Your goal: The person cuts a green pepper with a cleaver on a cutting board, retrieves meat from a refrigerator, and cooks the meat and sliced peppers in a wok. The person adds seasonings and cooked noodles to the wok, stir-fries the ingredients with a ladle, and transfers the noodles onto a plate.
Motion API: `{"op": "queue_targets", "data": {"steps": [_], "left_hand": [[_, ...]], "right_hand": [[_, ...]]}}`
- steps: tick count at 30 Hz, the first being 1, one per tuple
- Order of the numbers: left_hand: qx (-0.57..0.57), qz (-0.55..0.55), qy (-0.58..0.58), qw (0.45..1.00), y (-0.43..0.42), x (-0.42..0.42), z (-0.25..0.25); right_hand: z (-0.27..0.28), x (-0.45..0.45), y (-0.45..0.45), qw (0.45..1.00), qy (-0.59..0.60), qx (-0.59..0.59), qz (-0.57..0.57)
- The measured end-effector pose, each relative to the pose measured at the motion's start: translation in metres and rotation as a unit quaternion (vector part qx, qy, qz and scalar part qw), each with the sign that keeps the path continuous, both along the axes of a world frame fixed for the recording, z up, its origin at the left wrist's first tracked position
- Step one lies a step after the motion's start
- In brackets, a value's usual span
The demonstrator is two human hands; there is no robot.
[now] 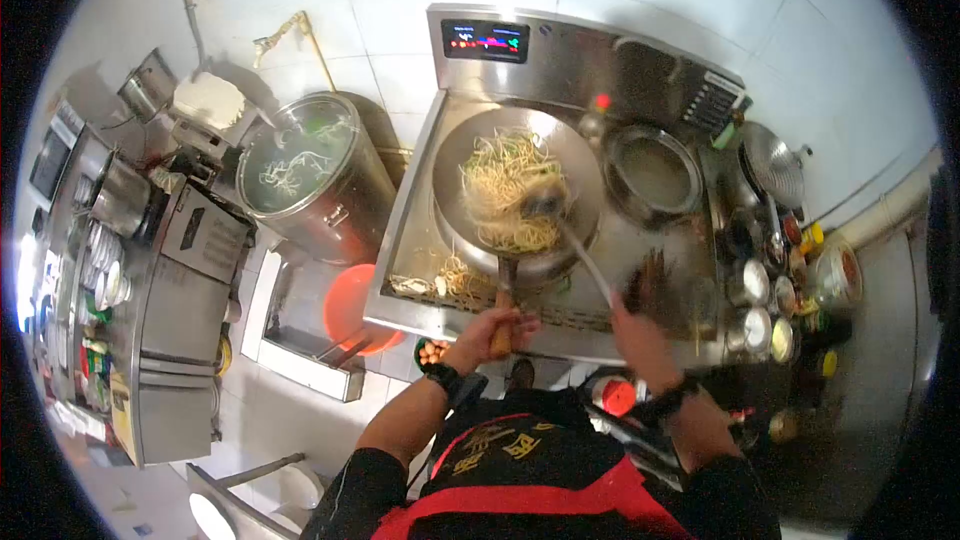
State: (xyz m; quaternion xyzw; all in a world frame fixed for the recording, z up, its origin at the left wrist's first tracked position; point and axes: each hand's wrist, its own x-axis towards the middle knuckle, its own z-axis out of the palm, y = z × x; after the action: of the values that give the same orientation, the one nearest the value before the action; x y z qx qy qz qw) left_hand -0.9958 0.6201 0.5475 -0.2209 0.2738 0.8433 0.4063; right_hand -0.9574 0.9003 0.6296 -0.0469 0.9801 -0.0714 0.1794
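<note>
A steel wok (pixel 450 185) sits on the cooktop, holding a heap of browned noodles (pixel 505 160) with bits of green. My left hand (pixel 487 335) is closed around the wok's wooden handle (pixel 506 285) at the front. From the right, my right hand (pixel 645 348) grips a long-handled ladle (pixel 590 258), its dark bowl down among the noodles. Both the ladle's bowl and my right hand are smeared by motion. Stray noodles (pixel 455 278) lie on the cooktop, left of the wok handle.
Right of the wok are a round pan (pixel 655 175) and a dark, blurred brush-like thing (pixel 650 285). Several seasoning containers (pixel 755 282) crowd the right side. A tall steel pot (pixel 340 215) with pale strands in liquid and an orange basin (pixel 350 312) stand left. A control panel (pixel 485 41) glows behind.
</note>
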Motion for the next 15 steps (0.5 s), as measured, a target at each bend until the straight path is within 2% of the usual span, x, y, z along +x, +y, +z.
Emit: {"op": "queue_targets", "data": {"steps": [1, 3, 6, 8, 9, 11, 13, 15], "left_hand": [[0.004, -0.019, 0.006, 1.0, -0.004, 0.0, -0.004], [0.058, -0.026, 0.014, 0.998, -0.01, -0.003, -0.013], [0.083, -0.029, 0.062, 0.994, -0.021, -0.008, -0.026], [0.167, -0.037, 0.073, 0.983, -0.024, -0.003, -0.031], [0.171, -0.036, 0.069, 0.982, -0.026, 0.004, -0.028], [0.052, 0.032, 0.134, 0.989, -0.031, 0.019, 0.0], [0.12, -0.022, -0.028, 0.992, -0.056, 0.041, 0.033], [-0.005, -0.176, 0.085, 0.981, -0.076, 0.065, -0.083]], "right_hand": [[-0.01, -0.01, 0.001, 0.999, 0.031, -0.001, -0.043], [-0.028, -0.036, -0.043, 0.996, 0.056, -0.054, -0.042], [-0.046, -0.007, -0.073, 0.993, 0.067, -0.095, -0.031], [-0.008, 0.018, -0.06, 0.993, 0.022, -0.094, -0.063], [0.013, 0.033, -0.05, 0.991, -0.025, -0.094, -0.094], [0.023, 0.067, -0.03, 0.991, 0.003, -0.079, -0.108], [0.034, 0.075, -0.026, 0.995, 0.016, -0.053, -0.084], [0.036, 0.051, -0.033, 0.997, 0.025, -0.022, -0.068]]}}
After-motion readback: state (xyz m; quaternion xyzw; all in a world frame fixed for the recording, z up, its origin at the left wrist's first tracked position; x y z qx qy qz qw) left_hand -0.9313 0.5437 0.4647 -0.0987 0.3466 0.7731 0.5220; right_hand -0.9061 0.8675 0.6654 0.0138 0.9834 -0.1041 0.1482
